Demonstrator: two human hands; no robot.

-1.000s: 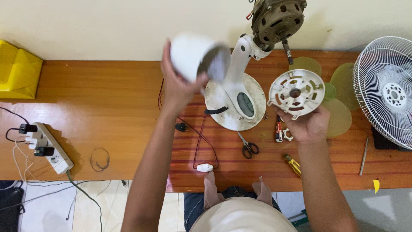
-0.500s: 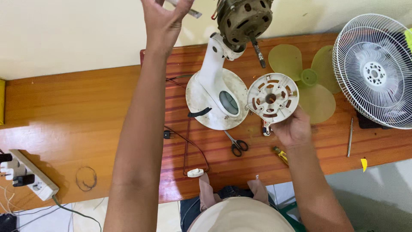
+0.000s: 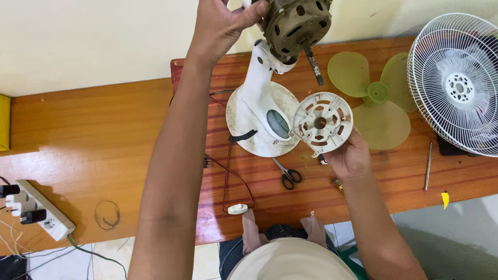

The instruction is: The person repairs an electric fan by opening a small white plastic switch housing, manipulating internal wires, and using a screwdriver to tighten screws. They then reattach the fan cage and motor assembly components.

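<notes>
Fingers of our left hand [image 3: 223, 23] are gripping the heavy, rigid fan motor [image 3: 295, 23] at the frame's top centre, while our right hand [image 3: 348, 155] is pinching the light, brittle-looking white plastic plate [image 3: 321, 123] by its lower rim, mid-frame above the bench [image 3: 104, 135].

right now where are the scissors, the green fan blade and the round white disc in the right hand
scissors [image 3: 287, 175], head view, on the pivot where the blades cross
green fan blade [image 3: 377, 94], head view, on its centre hub
round white disc [image 3: 322, 123], head view, on the face near its middle hole
right hand [image 3: 348, 157], head view, on the back of the hand
</notes>
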